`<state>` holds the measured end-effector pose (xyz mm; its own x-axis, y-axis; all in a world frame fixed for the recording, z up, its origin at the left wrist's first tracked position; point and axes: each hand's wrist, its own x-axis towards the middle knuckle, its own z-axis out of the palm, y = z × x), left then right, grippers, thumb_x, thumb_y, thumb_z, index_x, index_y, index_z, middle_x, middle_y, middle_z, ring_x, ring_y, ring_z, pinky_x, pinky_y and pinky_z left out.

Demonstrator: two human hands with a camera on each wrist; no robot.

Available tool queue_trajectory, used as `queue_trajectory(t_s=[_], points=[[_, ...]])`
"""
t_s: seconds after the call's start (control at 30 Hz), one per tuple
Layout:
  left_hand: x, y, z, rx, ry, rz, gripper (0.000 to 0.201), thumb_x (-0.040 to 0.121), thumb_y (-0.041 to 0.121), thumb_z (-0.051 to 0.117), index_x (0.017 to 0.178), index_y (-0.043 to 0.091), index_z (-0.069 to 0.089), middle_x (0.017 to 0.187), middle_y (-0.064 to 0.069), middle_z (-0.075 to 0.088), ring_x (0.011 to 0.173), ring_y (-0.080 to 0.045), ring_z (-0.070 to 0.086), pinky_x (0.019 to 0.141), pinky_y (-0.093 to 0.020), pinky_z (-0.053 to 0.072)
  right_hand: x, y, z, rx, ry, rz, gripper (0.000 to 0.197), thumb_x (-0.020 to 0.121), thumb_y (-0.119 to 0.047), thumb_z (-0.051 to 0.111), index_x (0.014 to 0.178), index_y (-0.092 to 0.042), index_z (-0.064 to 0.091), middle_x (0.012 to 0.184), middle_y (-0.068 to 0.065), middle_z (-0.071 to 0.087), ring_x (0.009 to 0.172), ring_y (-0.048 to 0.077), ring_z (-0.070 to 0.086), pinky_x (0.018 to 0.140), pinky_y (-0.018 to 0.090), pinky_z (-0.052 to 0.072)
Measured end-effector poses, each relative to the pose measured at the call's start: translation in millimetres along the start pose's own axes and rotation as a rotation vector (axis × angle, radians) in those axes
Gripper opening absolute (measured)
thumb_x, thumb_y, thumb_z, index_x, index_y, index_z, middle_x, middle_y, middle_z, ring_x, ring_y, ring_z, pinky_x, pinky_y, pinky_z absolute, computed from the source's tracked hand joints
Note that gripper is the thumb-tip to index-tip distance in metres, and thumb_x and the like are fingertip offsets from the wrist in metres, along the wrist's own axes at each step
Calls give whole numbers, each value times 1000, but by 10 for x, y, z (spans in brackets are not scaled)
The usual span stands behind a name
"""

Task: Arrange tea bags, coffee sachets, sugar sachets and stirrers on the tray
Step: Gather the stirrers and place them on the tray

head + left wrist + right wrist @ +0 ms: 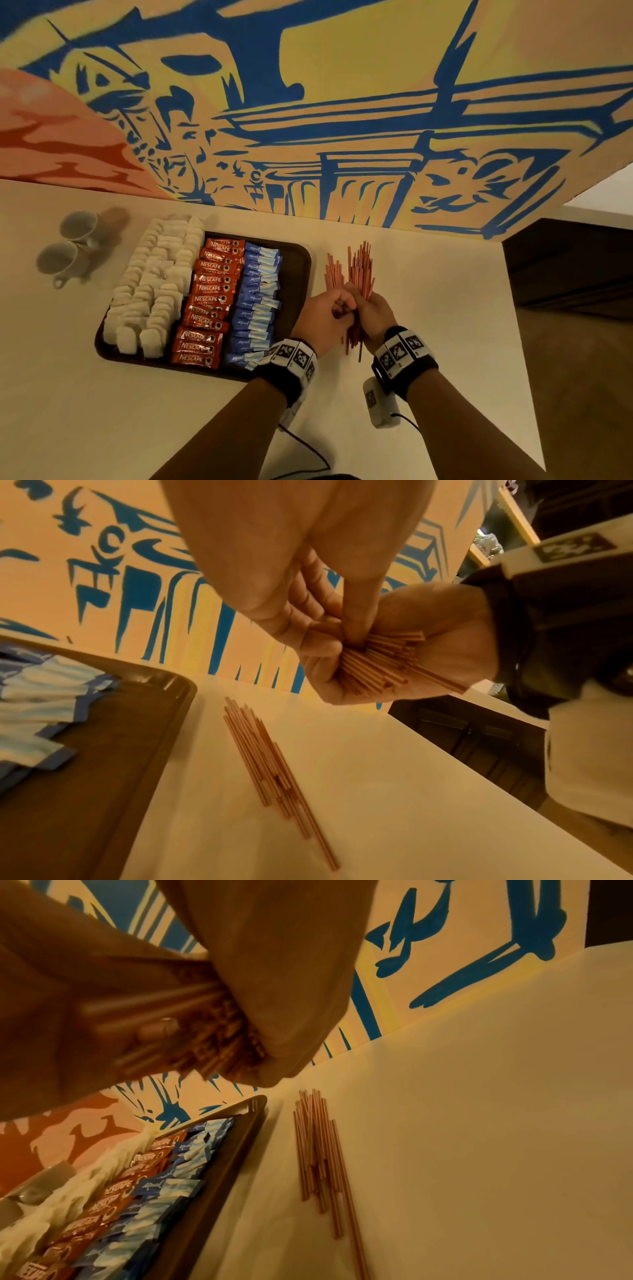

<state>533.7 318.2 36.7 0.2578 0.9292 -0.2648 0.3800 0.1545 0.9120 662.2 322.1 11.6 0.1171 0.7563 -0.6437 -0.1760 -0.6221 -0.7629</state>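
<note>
Nearest to me, the two wrists w/ marker bands are meeting at about 5 o'clock of the table. The right hand is gripping a bundle of red stirrers, fingers curled round the middle, so the sticks are fanning out above the fist and poking out below it. The left hand is pinching into the same bundle w/ thumb and fingertips; I think it is evening the ends or pulling some out, I cannot tell which.

Just beside them, toward 12 o'clock, a second lot of loose stirrers is lying flat on the table, near the tray's right edge but not on it.

Further, at 9 o'clock from the hands, the dark tray is holding three columns: blue sugar sachets, then red coffee sachets, then white tea bags at the far left. A bare strip is remaining at the tray's right side, probably for the stirrers.

Beyond, at 10 o'clock, two cups are lying on their sides.

Risk, in my view: the bundle is loose and splayed, so a weak grip may be letting sticks slide out and scatter, or roll off the table edge. Also the strip is narrow; sticks set down carelessly could be pushing the blue sachets out of line.
</note>
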Motion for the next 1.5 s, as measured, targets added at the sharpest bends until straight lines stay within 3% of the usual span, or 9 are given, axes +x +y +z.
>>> queue_trajectory(t_s=[0.17,0.3,0.43,0.6,0.73,0.9,1.07,1.17,1.5], points=[[-99,43,-83,-120,93,4,10,90,14,73,93,22,68,91,4,69,84,-4,65,78,-17,54,-181,-130,-49,62,38,-77,27,96,-31,69,87,-5,73,69,11,69,53,20,64,48,28,49],[-236,59,-159,-373,-5,-291,14,101,24,59,108,15,68,107,-10,72,89,-13,72,83,-33,59,-352,-275,11,110,74,-170,40,91,-40,73,58,-18,63,62,12,60,53,24,56,55,34,48],[-434,183,-198,-651,-151,-501,44,106,42,45,120,7,69,118,-20,71,102,-30,70,96,-46,56,-601,-411,254,82,20,-334,38,97,-39,67,69,-13,63,65,9,61,61,23,57,66,38,52],[-587,398,-358,-844,-108,-497,41,109,37,33,129,17,63,121,-14,72,112,-31,69,93,-48,57,-830,-447,546,-42,-19,-475,32,93,-43,69,81,-14,69,72,-3,71,69,10,66,72,29,54],[-705,424,-510,-912,-74,-490,46,109,41,30,137,16,56,133,-14,65,123,-32,62,99,-47,54,-1007,-449,701,-162,-37,-534,12,83,-55,74,85,-43,73,85,-5,77,85,11,73,84,35,57],[-838,472,-593,-962,58,-499,40,111,29,24,130,11,55,120,-9,65,115,-27,60,95,-36,47,-1214,-443,911,-202,-31,-568,12,90,-40,75,91,-31,68,81,-11,74,83,6,71,86,32,56],[-898,386,-742,-1129,281,-504,47,110,15,20,151,-6,28,160,-20,30,146,-33,33,109,-33,32,-1399,-407,1158,-152,-8,-566,13,90,-30,78,97,-25,68,83,-11,74,86,1,70,86,27,56],[-979,372,-990,-1135,182,-543,47,111,22,28,151,-2,35,157,-17,36,148,-34,30,112,-43,34,-1590,-436,1291,-107,-17,-563,25,89,-13,78,80,-29,60,69,-17,63,65,-21,59,62,1,43],[-1067,150,-1622,-941,-74,-607,35,107,25,38,101,3,64,96,-17,71,104,-31,63,81,-43,51,-1748,-417,1915,17,188,-607,30,89,-25,79,68,-16,58,57,-12,63,50,-7,57,53,5,43]])
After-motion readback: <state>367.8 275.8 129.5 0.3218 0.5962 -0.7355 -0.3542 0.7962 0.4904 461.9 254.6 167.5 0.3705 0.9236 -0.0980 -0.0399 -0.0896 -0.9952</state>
